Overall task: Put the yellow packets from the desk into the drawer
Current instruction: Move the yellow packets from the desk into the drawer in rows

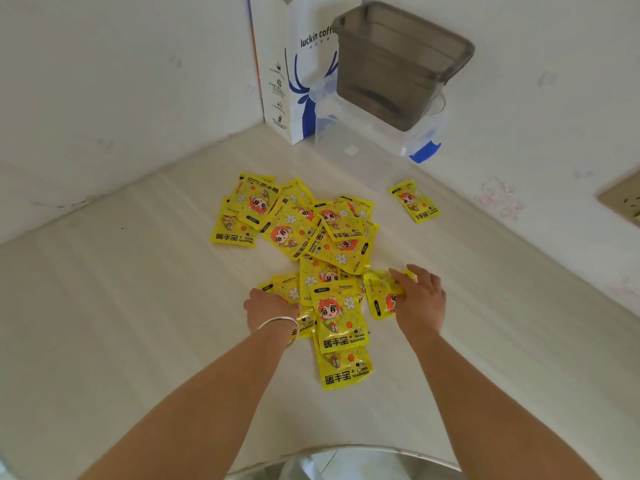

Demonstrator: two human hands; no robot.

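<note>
On a pale desk (138, 306), a loose heap of yellow packets (311, 237) lies in the middle, the left hand (270, 308) curling onto its near edge, the right hand (420, 301) grasping one packet (381, 296) at the heap's right side.

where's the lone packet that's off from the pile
In the head view the lone packet lies flat on the desk, right of the pile, just before the clear box in the far corner.
</note>
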